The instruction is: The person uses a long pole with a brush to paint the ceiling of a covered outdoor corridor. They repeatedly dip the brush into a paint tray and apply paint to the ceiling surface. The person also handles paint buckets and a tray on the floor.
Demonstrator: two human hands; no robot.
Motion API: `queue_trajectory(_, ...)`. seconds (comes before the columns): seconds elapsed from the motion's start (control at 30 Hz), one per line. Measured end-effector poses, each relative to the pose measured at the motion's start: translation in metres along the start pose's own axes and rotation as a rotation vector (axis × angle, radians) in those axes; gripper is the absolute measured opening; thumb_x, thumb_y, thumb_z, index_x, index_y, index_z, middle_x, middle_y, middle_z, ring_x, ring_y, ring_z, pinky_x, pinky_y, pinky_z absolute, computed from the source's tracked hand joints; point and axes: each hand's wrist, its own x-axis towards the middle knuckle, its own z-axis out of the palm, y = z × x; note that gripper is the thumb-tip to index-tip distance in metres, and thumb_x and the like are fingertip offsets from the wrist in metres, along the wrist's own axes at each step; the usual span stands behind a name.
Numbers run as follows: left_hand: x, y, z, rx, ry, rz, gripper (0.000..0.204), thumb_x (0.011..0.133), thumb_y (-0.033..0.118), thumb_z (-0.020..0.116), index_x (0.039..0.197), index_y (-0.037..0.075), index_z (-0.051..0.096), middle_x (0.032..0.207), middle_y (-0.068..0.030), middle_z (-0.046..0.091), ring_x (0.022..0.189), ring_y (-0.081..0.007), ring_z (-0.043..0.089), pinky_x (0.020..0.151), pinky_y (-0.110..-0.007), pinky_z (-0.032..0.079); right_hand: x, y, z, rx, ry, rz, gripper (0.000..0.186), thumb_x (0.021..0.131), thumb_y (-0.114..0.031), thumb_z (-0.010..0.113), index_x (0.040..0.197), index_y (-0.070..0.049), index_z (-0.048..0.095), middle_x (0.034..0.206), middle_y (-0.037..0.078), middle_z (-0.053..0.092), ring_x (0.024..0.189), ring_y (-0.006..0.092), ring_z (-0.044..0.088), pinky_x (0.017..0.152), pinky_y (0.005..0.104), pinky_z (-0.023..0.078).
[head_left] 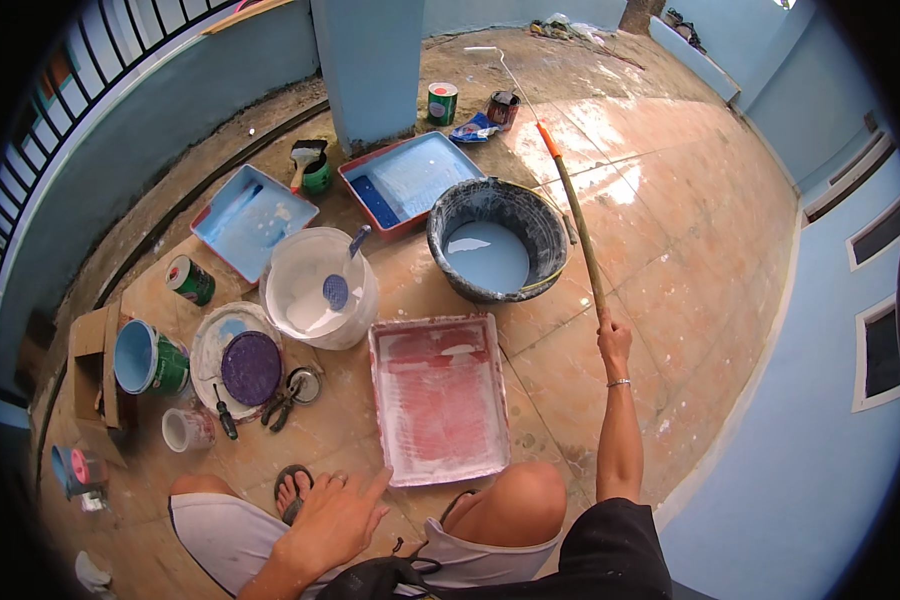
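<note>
My right hand (614,338) is closed round the lower end of a long pole of a paint roller (577,205). Its orange joint and thin wire frame reach away to a white roller head at the far end. In front of my knees, my left hand (345,518) hangs with its fingers stretched out, holding nothing. Just beyond it lies a red paint tray (440,400) smeared with white. A black bucket (497,240) of light blue paint stands behind that tray, left of the pole. A white bucket (320,290) with a blue-ended ladle or strainer in it is beside.
Two blue-stained trays (425,170) (254,220) lie farther back by a blue pillar (367,70). Paint cans, lids, pliers (288,398), a screwdriver (224,412) and a cardboard box (95,370) crowd the left. A light blue wall (800,430) runs along the right.
</note>
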Motion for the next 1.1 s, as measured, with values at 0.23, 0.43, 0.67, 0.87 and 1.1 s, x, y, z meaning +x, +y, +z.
queue_trajectory(0.23,0.052,-0.022,0.027,-0.436,0.162,-0.025,0.026,0.099,0.024,0.059,0.106,-0.001,0.064,0.088,-0.0139,0.070,0.084,-0.0305,0.068,0.077,-0.041,0.051,-0.064,-0.015,-0.019,0.238,-0.057,0.074,0.068,0.096,-0.061,0.059,0.063,-0.002,0.063,0.047,0.001,0.050,0.036,0.0096,0.046,0.034,0.0258,0.033)
queue_trajectory(0.43,0.297,-0.071,0.052,-1.406,0.223,-0.443,0.048,0.105,0.040,0.051,0.127,-0.003,0.051,0.105,-0.0141,0.063,0.095,-0.0234,0.068,0.071,-0.036,0.062,-0.102,-0.028,-0.029,0.396,-0.136,0.174,0.064,0.099,-0.057,0.058,0.065,-0.002,0.061,0.047,0.000,0.050,0.037,0.0081,0.045,0.035,0.0253,0.032)
queue_trajectory(0.67,0.443,-0.105,0.055,-1.689,0.468,-0.545,0.054,0.099,0.055,0.057,0.128,0.009,0.058,0.120,-0.0113,0.064,0.100,-0.0268,0.063,0.087,-0.051,0.054,-0.121,-0.022,-0.044,0.415,-0.122,0.202,0.065,0.100,-0.057,0.055,0.064,-0.003,0.061,0.048,0.000,0.050,0.038,0.0083,0.045,0.037,0.0255,0.033)
queue_trajectory(0.87,0.394,-0.118,0.064,-1.844,0.483,-0.521,0.056,0.096,0.054,0.065,0.131,0.011,0.058,0.123,-0.0089,0.064,0.108,-0.0265,0.060,0.096,-0.051,0.047,-0.098,-0.014,-0.035,0.112,0.058,0.016,0.066,0.101,-0.052,0.056,0.064,0.003,0.061,0.050,0.009,0.050,0.049,0.0175,0.051,0.049,0.0390,0.038)
queue_trajectory(1.1,0.350,-0.142,0.064,-1.868,0.563,-0.545,0.062,0.094,0.050,0.067,0.139,0.009,0.053,0.135,-0.0111,0.060,0.120,-0.0276,0.059,0.091,-0.054,0.050,-0.047,-0.021,0.007,-0.005,0.044,0.015,0.071,0.097,-0.061,0.056,0.065,0.002,0.061,0.053,0.017,0.051,0.051,0.0291,0.051,0.053,0.0443,0.040)
